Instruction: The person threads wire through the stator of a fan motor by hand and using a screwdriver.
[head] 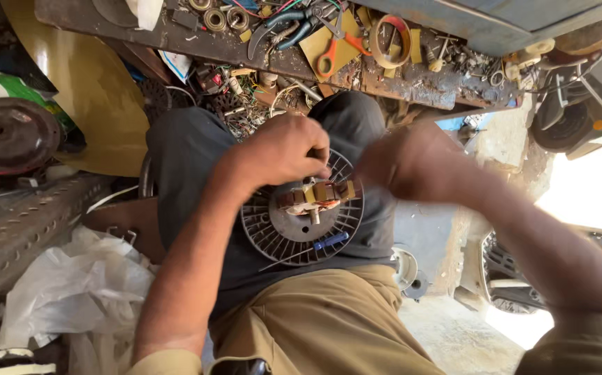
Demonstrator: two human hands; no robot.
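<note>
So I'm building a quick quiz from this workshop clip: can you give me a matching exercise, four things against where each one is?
Things:
1. scissors with orange handles
2. screwdriver with a blue handle
3. left hand
4. white plastic sheet

Places:
A. lying on the round grille, at its near edge
B. on the cluttered workbench at the top
C. crumpled on the floor at lower left
D. gripping the top of the small motor at the grille's centre

Pairs: 1-B, 2-A, 3-D, 4-C
</note>
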